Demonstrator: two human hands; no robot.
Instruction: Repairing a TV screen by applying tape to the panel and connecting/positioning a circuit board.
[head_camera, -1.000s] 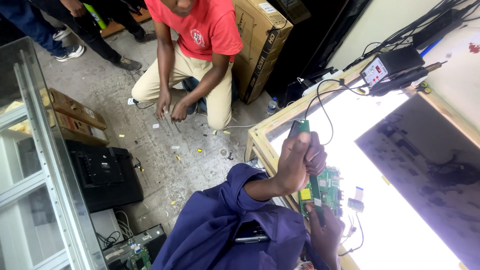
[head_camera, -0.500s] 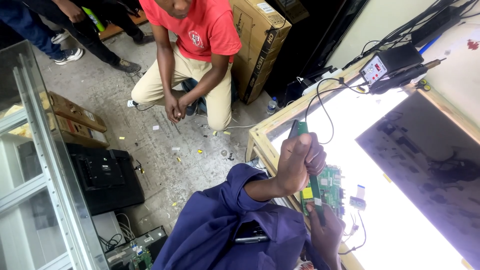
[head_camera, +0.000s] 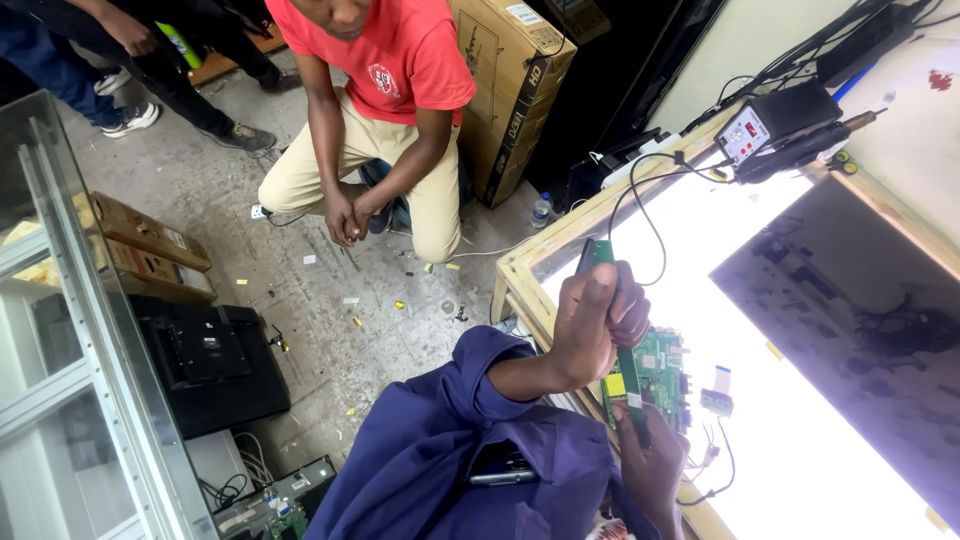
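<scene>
My left hand (head_camera: 592, 322) is closed around the green handle of a soldering iron (head_camera: 622, 365), held nearly upright, with a yellow band on its lower part. Its black cord (head_camera: 650, 215) loops up toward a grey soldering station (head_camera: 762, 128). My right hand (head_camera: 652, 462) comes from the bottom edge and pinches the iron's dark lower end. The tip is down at a green circuit board (head_camera: 662, 372) lying on a brightly lit white panel (head_camera: 800, 420). My blue sleeve (head_camera: 450, 440) fills the foreground.
The panel sits in a wooden frame (head_camera: 520, 275), with a dark sheet (head_camera: 850, 300) on its right. A person in a red shirt (head_camera: 395, 60) crouches on the concrete floor beside a cardboard box (head_camera: 510, 80). A black television back (head_camera: 210, 360) and a glass cabinet (head_camera: 70, 330) stand at left.
The crouching person has brought both hands together between the knees. My hands and the iron have barely shifted.
</scene>
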